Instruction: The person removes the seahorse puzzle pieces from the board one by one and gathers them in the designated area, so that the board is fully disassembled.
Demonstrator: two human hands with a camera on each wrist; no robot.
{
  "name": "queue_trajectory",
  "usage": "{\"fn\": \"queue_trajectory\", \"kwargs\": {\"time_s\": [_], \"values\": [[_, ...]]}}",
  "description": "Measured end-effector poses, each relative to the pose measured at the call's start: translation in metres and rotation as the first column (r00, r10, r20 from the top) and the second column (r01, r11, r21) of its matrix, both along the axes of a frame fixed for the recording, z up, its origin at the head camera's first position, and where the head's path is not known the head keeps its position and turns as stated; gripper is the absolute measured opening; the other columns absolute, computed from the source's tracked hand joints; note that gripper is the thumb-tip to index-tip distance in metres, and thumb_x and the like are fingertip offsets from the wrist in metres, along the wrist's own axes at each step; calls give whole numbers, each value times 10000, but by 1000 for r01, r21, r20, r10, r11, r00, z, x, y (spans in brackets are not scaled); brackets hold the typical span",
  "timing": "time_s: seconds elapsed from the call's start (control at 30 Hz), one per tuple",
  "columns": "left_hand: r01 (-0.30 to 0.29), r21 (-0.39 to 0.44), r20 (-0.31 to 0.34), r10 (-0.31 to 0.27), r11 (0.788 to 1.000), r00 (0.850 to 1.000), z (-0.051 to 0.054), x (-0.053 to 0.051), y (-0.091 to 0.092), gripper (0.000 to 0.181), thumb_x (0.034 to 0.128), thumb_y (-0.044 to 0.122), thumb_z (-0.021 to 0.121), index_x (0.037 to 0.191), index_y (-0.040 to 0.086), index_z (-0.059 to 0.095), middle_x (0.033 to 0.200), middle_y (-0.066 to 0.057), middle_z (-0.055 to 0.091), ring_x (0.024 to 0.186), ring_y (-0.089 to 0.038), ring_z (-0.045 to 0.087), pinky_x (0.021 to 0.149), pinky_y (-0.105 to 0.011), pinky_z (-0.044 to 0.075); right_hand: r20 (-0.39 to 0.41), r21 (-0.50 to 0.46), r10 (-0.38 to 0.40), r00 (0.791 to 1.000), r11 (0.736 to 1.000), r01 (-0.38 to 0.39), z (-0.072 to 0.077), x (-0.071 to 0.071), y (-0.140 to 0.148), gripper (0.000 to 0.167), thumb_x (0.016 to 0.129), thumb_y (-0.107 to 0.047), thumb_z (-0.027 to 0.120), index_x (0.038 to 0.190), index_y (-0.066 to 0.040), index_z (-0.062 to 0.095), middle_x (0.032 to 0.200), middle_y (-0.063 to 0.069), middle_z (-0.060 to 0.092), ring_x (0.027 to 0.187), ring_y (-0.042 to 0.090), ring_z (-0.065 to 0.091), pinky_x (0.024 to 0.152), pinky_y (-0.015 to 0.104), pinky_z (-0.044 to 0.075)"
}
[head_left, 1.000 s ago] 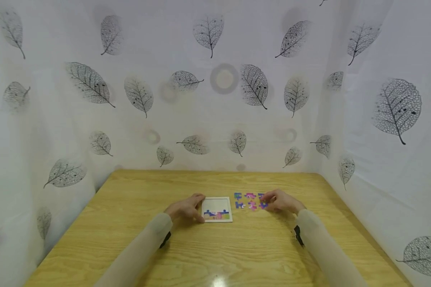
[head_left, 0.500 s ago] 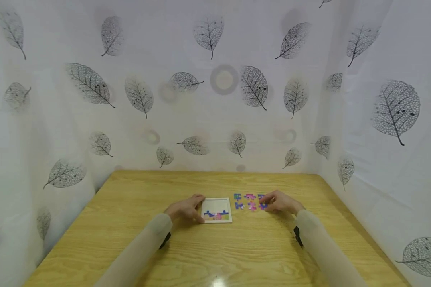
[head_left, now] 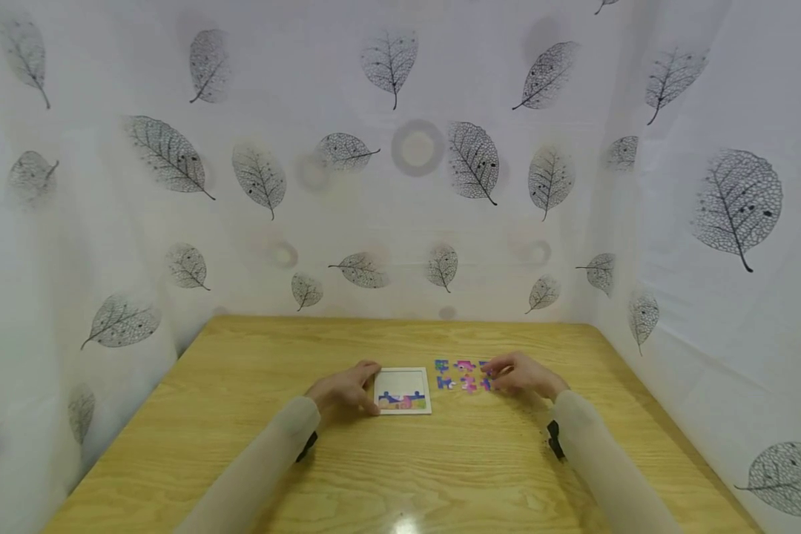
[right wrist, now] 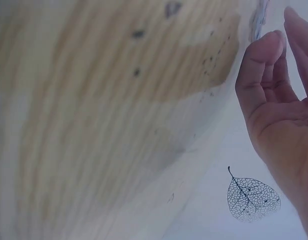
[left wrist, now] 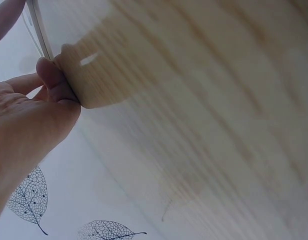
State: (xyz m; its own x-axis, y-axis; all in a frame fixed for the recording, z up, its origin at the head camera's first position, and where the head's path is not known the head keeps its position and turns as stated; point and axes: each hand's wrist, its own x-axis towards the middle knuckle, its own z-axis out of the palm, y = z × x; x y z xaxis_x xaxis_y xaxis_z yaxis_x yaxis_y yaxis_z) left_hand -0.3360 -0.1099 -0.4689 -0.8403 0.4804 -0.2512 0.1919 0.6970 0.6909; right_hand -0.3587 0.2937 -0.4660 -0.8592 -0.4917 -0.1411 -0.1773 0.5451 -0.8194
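Note:
In the head view, a white square puzzle tray [head_left: 429, 386] lies on the table, with joined puzzle pieces [head_left: 403, 401] along its near side. My left hand [head_left: 344, 388] holds the tray's left edge, thumb by the near corner and fingers by the far one. To the right lie loose jigsaw pieces in two rows, including a pink one [head_left: 465, 366] and a blue one [head_left: 444, 383]. My right hand [head_left: 525, 375] is over the rightmost blue pieces [head_left: 486, 384], partly hiding them. Its thumb and fingers stand apart in the right wrist view; contact with a piece is hard to tell.
The wooden table [head_left: 400, 460] spreads around the tray. A white curtain [head_left: 400, 215] printed with leaves hangs behind and on both sides. Black bands [head_left: 555, 439] show at the wrists.
My right hand's fingers have shifted slightly at the rightmost pieces, and the lower blue piece appears a little further left. My left hand and the tray have stayed in place.

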Motion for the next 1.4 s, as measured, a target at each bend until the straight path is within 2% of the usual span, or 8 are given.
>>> {"fn": "queue_trajectory", "kwargs": {"time_s": [0.17, 0.33, 0.53, 0.8, 1.0, 1.17, 1.27, 1.4], "values": [[1, 1, 1, -1, 1000, 1000, 0, 1, 0, 937, 782, 177, 818, 1533, 33, 277, 1612, -119, 193, 1476, -336, 225, 1218, -505, 190, -8, -7, -2, 1000, 1000, 2, 4, 2, -7, 408, 918, -86, 651, 1303, 35, 589, 1227, 226, 634, 863, 211, 626, 689, 338, 562], [0, 1, 3, 0, 1000, 1000, 1, 1, 0, 939, 782, 181, 818, 1533, 31, 275, 1613, -134, 190, 1483, -345, 206, 1219, -511, 184, 32, -40, -14, 999, 999, 15, 6, 5, -21, 423, 913, -116, 672, 1307, 17, 593, 1217, 187, 670, 965, 221, 673, 768, 351, 581], [-6, 9, 4, 6, 1000, 1000, 2, 1, 0, 940, 774, 182, 825, 1529, 33, 285, 1607, -141, 207, 1477, -352, 216, 1218, -516, 181, 149, -146, 27, 988, 989, -5, 9, 7, -43, 484, 921, -118, 664, 1360, 40, 533, 1256, 213, 646, 981, 284, 697, 758, 336, 590], [-11, -1, 14, 11, 1000, 1000, 0, 1, -1, 943, 781, 198, 821, 1538, 54, 276, 1621, -132, 184, 1488, -346, 194, 1224, -510, 166, 243, -185, 90, 966, 982, -45, 9, 11, -79, 505, 926, -146, 667, 1382, 13, 517, 1306, 191, 622, 1047, 237, 664, 815, 343, 581], [6, -11, -4, -6, 1000, 1000, 0, -1, 1, 924, 782, 213, 824, 1526, 48, 300, 1600, -135, 233, 1474, -341, 231, 1213, -507, 206, 257, -248, 94, 962, 968, -29, 4, 18, -110, 450, 925, -53, 646, 1352, 39, 539, 1282, 188, 627, 1065, 188, 647, 856, 298, 574], [5, -4, -8, -5, 1000, 1000, 0, -2, 1, 927, 782, 216, 824, 1524, 40, 298, 1591, -133, 246, 1463, -337, 254, 1209, -501, 217, 241, -317, 98, 966, 948, -17, -1, 23, -137, 455, 934, -46, 628, 1368, 42, 521, 1349, 231, 569, 1187, 281, 605, 971, 336, 538], [14, 5, -13, -14, 1000, 1000, 1, -2, 0, 939, 781, 208, 824, 1528, 27, 285, 1598, -140, 226, 1461, -342, 254, 1214, -497, 206, 210, -315, 112, 971, 948, -41, 0, 24, -151, 456, 936, -53, 625, 1371, 37, 521, 1358, 233, 563, 1224, 322, 578, 987, 360, 530], [11, 7, -12, -11, 1000, 1000, 1, -1, -1, 944, 768, 207, 831, 1524, 28, 294, 1596, -147, 227, 1449, -351, 271, 1210, -509, 206, 208, -300, 137, 969, 951, -70, 3, 25, -165, 444, 937, -49, 620, 1367, 20, 532, 1355, 220, 571, 1176, 309, 607, 956, 377, 545]]}}
